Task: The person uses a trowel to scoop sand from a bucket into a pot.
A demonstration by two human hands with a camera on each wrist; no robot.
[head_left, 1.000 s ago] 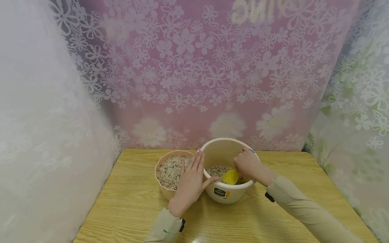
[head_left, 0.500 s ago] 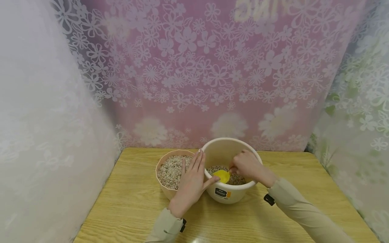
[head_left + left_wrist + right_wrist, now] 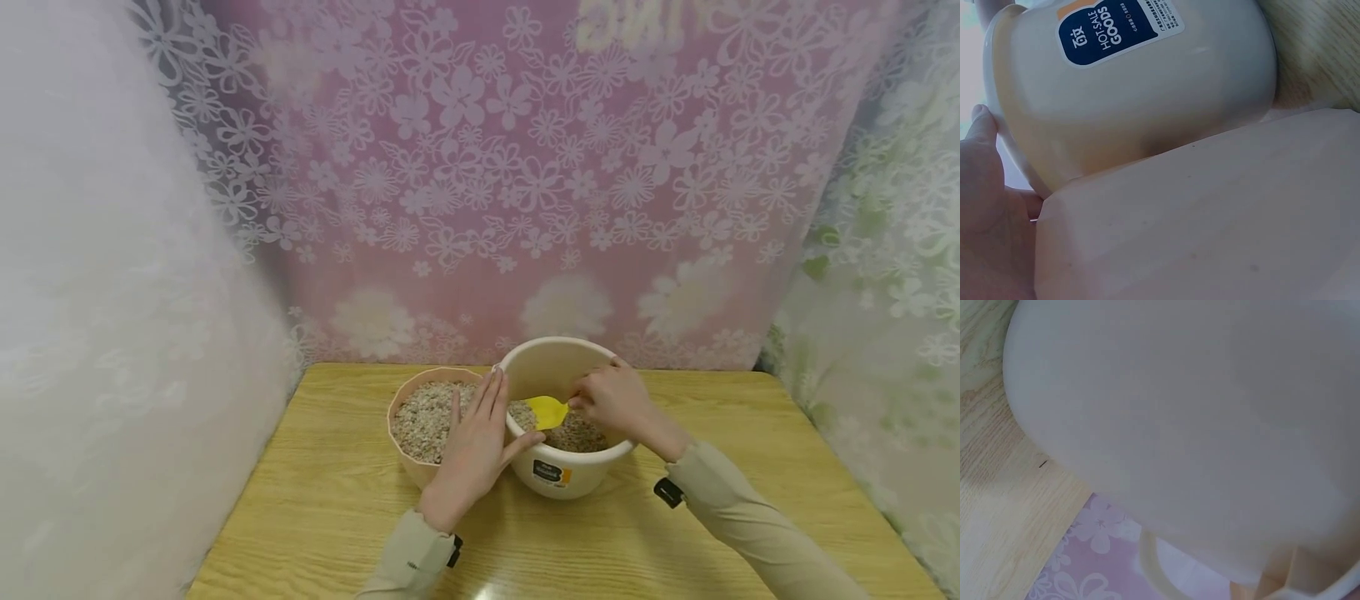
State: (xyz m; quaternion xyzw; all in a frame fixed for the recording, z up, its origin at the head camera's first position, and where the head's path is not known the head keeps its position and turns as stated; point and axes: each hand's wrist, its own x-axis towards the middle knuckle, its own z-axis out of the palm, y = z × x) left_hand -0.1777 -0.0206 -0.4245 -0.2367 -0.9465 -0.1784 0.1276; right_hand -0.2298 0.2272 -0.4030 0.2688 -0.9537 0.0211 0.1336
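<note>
My right hand (image 3: 611,400) reaches over the right rim of a cream bucket (image 3: 551,475) and pinches a yellow scoop (image 3: 547,413) near its handle end. The scoop is inside the bucket, its bowl pointing left, close over the loose brownish grain (image 3: 577,435). My left hand (image 3: 472,454) rests on the bucket's left rim with straight fingers, its thumb over the front of the rim. Partly behind that hand, a peach bowl (image 3: 408,467) stands against the bucket, filled with pale grain (image 3: 423,425). In the left wrist view the bucket's dark label (image 3: 1110,31) shows.
Both containers stand on a wood-grain table (image 3: 330,517) near its back edge. Behind it hangs a pink flowered curtain (image 3: 465,208). A bail handle (image 3: 1154,562) hangs beside the bucket in the right wrist view.
The yellow scoop has swung left through the grain, then up toward the back of the bucket, with my right hand following. My left hand stays on the rim.
</note>
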